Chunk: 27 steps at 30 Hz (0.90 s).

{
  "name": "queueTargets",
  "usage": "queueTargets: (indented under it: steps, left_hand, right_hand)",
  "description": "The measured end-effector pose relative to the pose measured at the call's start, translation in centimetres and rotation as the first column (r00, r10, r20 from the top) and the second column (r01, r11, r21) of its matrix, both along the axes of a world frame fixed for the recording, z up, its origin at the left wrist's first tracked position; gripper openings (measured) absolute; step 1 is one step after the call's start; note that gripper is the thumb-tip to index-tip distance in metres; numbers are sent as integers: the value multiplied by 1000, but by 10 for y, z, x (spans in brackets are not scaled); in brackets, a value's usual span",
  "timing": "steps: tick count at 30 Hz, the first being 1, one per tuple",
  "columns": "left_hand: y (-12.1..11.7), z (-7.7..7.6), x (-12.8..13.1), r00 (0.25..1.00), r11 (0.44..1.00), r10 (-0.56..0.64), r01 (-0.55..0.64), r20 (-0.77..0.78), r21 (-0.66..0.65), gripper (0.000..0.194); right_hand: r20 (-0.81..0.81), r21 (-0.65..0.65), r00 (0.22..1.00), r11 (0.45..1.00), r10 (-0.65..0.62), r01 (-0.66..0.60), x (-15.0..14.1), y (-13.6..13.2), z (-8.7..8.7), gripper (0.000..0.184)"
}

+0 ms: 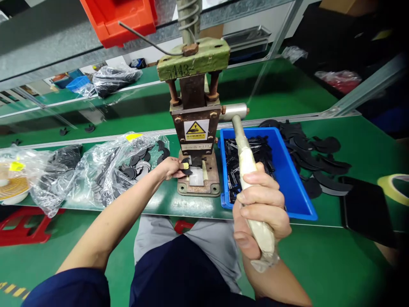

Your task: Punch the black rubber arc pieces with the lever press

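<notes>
A hand-operated lever press (195, 128) stands upright on the green bench, with a warning label on its front. My right hand (262, 207) is wrapped around the press's tape-covered lever handle (247, 164), which slants down toward me. At the press base (207, 187), my left hand (174, 167) pinches a small dark piece (185, 172) by the left side of the die. Some yellow shows at those fingertips. Part of the piece is hidden by the fingers and the tooling.
A blue bin (281, 170) of black parts sits right of the press, beside curved black pieces (319, 153). A plastic bag (108, 170) with dark parts lies left. A black tablet-like slab (367, 209) and tape roll (393, 187) are far right. A red bin (121, 21) hangs above.
</notes>
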State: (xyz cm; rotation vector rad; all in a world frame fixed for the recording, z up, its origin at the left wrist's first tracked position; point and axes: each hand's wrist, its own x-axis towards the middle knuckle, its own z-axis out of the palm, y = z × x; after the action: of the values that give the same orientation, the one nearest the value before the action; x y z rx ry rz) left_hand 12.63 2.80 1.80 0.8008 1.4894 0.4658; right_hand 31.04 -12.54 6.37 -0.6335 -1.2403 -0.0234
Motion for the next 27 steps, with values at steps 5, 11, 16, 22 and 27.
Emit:
queueTargets:
  steps: [5, 11, 16, 22, 27]
  left_hand:
    - [2, 1, 2, 1000, 1000, 18, -18, -20, 0, 26]
    - [7, 0, 6, 993, 992, -6, 20, -115, 125, 25]
    - [9, 2, 1, 975, 958, -147, 182, -165, 221, 22]
    - [1, -7, -5, 979, 947, -197, 205, -54, 247, 22]
    - [-3, -17, -47, 971, 883, -72, 169, -229, 439, 7]
  right_hand:
    - [36, -35, 999, 999, -10, 12, 3, -2, -1, 25]
    - [-17, -4, 1000, 1000, 12, -12, -1, 0, -2, 23]
    - [-47, 29, 999, 999, -17, 18, -4, 4, -3, 23]
    - [-35, 149, 999, 988, -34, 39, 6, 18, -13, 34]
    - [-69, 422, 991, 896, -116, 134, 15, 40, -29, 55]
